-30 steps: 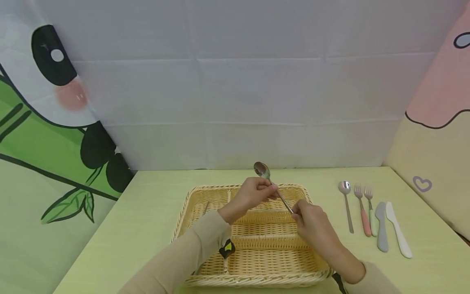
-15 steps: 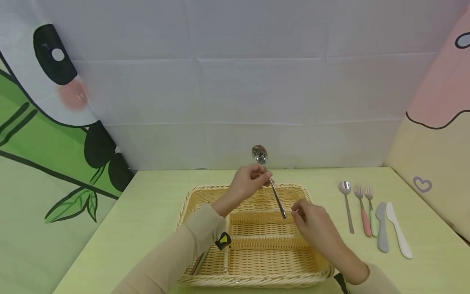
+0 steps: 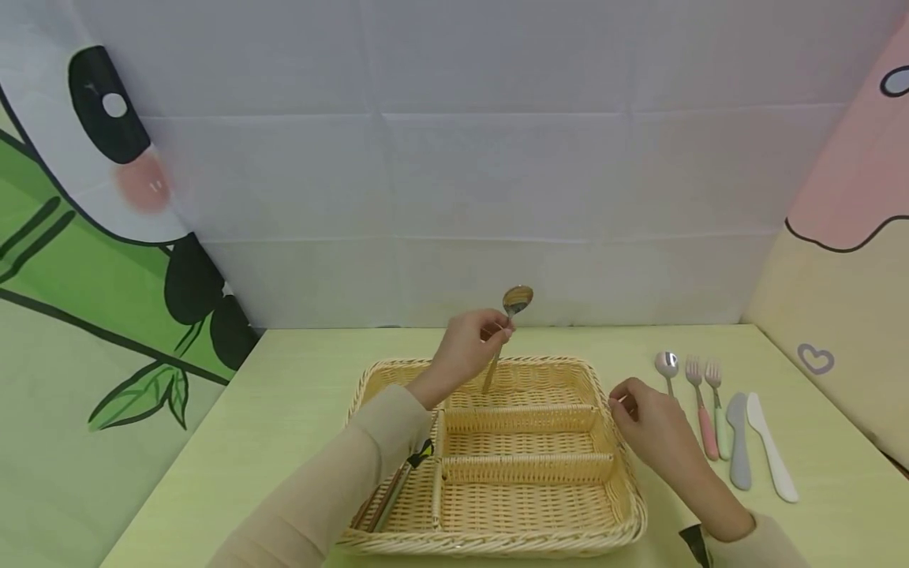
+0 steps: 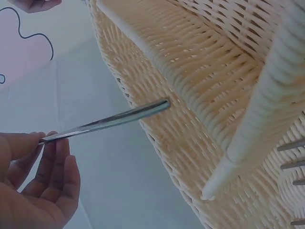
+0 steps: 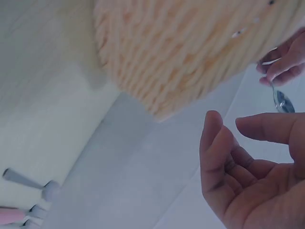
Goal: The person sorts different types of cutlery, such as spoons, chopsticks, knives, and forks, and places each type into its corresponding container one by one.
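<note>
My left hand (image 3: 465, 351) pinches a metal spoon (image 3: 518, 298) by its handle, over the far compartment of a divided wicker basket (image 3: 490, 543). The bowl points up and the handle slants down toward the basket; in the left wrist view the handle (image 4: 109, 123) overlaps the woven far wall. My right hand (image 3: 656, 426) hovers by the basket's right rim with fingers loosely curled and nothing in them. In the right wrist view its thumb and index finger (image 5: 214, 136) are apart. Slim cutlery handles (image 3: 389, 498) lie in the basket's left compartment, partly hidden by my left sleeve.
Right of the basket, a second spoon (image 3: 667, 364), a pink-handled fork (image 3: 706, 430), a green-handled fork (image 3: 721, 430), a grey knife (image 3: 739, 450) and a white knife (image 3: 772, 450) lie on the table (image 3: 234, 442). A pale cloth backdrop (image 3: 497, 181) stands behind.
My right hand has let go of the spoon's handle end and moved right, past the basket rim. My left hand has lifted the spoon slightly leftward and turned it, so the handle now slants down-left.
</note>
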A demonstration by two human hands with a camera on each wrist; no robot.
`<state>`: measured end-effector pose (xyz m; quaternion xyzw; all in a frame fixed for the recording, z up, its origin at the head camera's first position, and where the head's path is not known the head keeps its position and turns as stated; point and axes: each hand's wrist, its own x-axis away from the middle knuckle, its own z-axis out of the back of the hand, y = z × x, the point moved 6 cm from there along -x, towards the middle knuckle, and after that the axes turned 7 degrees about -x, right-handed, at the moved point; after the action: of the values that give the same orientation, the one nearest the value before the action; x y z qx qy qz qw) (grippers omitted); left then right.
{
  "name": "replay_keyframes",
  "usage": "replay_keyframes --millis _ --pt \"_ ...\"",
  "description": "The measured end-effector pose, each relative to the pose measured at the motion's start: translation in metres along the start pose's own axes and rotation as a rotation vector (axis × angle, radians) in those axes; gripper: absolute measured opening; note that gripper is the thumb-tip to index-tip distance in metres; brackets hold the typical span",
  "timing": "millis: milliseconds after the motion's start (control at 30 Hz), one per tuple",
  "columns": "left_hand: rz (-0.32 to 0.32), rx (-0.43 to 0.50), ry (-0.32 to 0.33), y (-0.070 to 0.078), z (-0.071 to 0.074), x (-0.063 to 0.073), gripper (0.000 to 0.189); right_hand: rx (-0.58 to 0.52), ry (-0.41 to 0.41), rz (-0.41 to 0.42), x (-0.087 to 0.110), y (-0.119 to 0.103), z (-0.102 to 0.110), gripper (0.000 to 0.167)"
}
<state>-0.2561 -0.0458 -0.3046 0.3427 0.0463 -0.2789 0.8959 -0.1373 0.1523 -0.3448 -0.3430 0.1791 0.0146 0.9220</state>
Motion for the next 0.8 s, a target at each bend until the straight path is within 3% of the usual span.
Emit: replay_keyframes --millis 133,333,533,800 --pt "-0.039 -0.147 -0.063 0.002 -0.008 0.000 0.012 0.040 -0.007 -0.038 -0.002 0.021 0.004 0.011" --pt "-0.030 -0.264 -0.156 -0.001 -0.024 -0.001 0.015 0.066 -0.048 -0.074 -0.005 0.052 0.006 0.016" --pt "-0.026 -0.403 -0.208 -0.004 -0.035 -0.002 0.015 0.064 -0.112 -0.153 -0.008 0.077 0.009 0.021" --pt "-0.013 -0.410 -0.305 -0.005 -0.049 0.002 0.021 0.138 -0.189 -0.231 -0.012 0.103 0.009 0.020"
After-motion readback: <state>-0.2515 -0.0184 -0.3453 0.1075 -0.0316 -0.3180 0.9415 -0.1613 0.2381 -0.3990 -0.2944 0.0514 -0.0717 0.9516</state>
